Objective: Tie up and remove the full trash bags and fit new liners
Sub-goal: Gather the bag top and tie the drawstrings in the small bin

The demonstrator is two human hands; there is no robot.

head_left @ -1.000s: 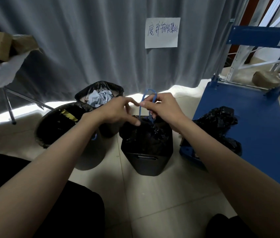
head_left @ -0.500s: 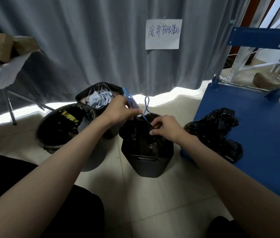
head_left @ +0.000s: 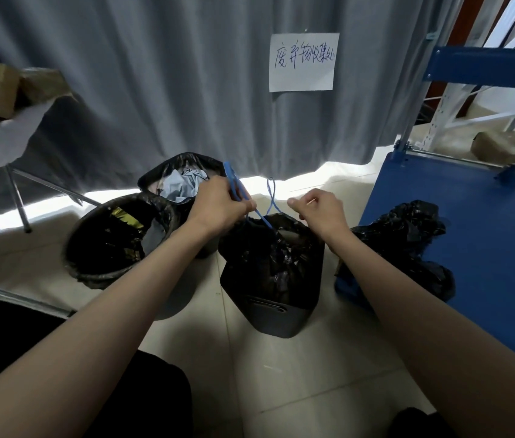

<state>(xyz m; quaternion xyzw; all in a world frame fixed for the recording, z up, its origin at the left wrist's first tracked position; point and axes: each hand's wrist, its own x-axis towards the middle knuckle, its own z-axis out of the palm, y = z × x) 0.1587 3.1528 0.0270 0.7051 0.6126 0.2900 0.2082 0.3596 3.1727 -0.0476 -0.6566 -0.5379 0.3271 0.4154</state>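
Fingers of left hand [head_left: 218,205] pinch blue drawstring [head_left: 234,188]; right hand [head_left: 321,210] curls above it, hold unclear.

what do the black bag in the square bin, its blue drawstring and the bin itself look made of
The black bag in the square bin looks like thin plastic film: it crinkles and catches glossy highlights. Its blue drawstring, one loop held by the left hand, seems a flat, smooth plastic ribbon. The dark square bin appears to be rigid moulded plastic with a matt finish and a moulded handle slot.
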